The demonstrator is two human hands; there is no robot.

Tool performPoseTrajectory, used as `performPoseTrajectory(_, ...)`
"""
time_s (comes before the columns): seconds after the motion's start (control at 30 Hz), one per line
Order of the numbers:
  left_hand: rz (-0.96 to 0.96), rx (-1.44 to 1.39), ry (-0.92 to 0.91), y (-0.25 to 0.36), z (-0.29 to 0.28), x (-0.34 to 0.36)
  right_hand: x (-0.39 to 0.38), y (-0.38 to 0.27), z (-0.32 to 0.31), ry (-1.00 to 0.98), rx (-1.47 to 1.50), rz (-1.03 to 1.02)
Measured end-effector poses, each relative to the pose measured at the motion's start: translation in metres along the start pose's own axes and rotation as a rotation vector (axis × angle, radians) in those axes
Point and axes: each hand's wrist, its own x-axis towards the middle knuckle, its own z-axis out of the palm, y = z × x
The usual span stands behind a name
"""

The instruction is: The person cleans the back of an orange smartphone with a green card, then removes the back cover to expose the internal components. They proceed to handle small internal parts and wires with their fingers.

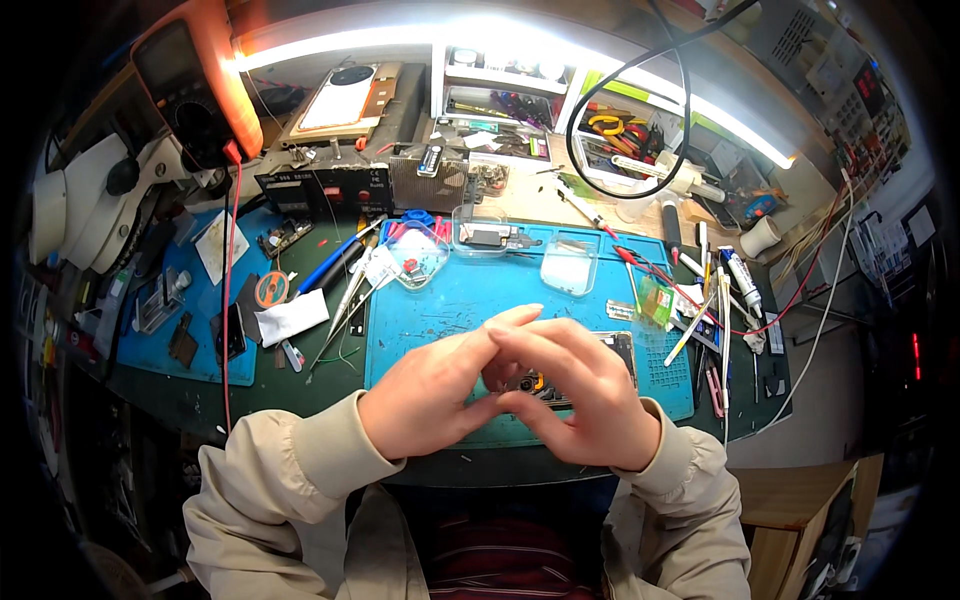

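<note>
Both hands meet above the blue work mat (440, 300), in front of my body. My left hand (435, 375) has its fingers stretched forward and its thumb apart from them. My right hand (580, 390) arches over from the other side, fingers lightly curved against the left ones, thumb tip touching the left thumb. Nothing held shows in either hand, though the space between the palms is partly hidden. Beneath them lies an opened phone (622, 347) with its inner parts bare, mostly covered by my right hand. Part of it shows through the gap between the hands.
Small clear boxes (569, 268) stand at the mat's back edge. Tweezers (350, 290) and a white paper (293, 318) lie left, pens and tools (715, 310) right. An orange multimeter (196, 85) stands back left; its red lead (232, 290) hangs down. A black cable (688, 95) loops overhead.
</note>
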Motion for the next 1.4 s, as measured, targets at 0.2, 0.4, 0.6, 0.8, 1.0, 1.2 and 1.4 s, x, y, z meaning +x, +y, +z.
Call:
performPoseTrajectory(0.2,0.033,0.114,0.0,0.008,-0.008,0.001,-0.002,0.002,-0.003,-0.014,0.072,0.01)
performPoseTrajectory(0.4,0.025,0.179,-0.032,-0.001,-0.004,-0.002,-0.002,0.001,-0.009,0.072,0.069,-0.043)
performPoseTrajectory(0.6,0.039,0.319,-0.053,0.005,-0.007,0.005,-0.008,0.014,-0.017,0.278,0.107,0.016)
performPoseTrajectory(0.8,0.021,0.317,-0.069,0.005,-0.007,-0.004,-0.009,0.01,-0.009,0.088,0.151,0.03)
performPoseTrajectory(1.0,0.045,0.289,-0.053,-0.001,-0.006,-0.006,-0.01,0.014,-0.005,0.031,0.127,0.009)
performPoseTrajectory(1.2,0.0,0.305,-0.05,0.009,-0.004,-0.004,-0.01,0.011,-0.005,0.059,0.141,-0.008)
performPoseTrajectory(1.4,0.092,0.413,-0.034,0.006,0.003,-0.001,-0.01,0.008,-0.011,0.09,0.138,-0.011)
